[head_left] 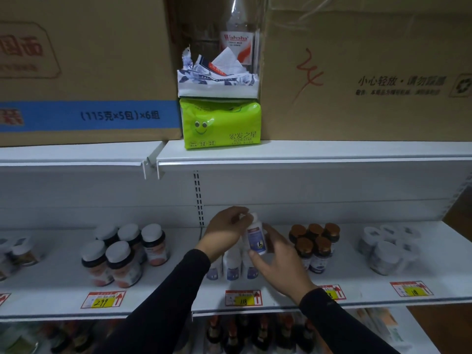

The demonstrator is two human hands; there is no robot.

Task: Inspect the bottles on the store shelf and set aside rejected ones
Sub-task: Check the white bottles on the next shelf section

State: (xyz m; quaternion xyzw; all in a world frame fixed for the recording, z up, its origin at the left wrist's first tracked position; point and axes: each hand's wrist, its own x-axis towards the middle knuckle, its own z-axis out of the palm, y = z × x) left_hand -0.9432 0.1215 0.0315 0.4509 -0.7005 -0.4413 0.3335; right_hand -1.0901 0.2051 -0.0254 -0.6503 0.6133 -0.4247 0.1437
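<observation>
Shelf (357, 290) carries bottle groups: white-capped jars (120, 254) at left, brown-capped bottles (315, 241) right of centre, wrapped white jars (388, 249) far right, small white bottles (231, 264) in the middle, partly hidden behind the arms. Price tags (244, 298) line the near edge. Green tissue pack (221, 122) sits on the upper shelf between cardboard boxes (84, 67). White bottle (255, 237) is held tilted above the middle group. Left hand (226, 229) pinches its cap end, fingers curled. Right hand (277, 261) grips its lower body, thumb and fingers half spread.
</observation>
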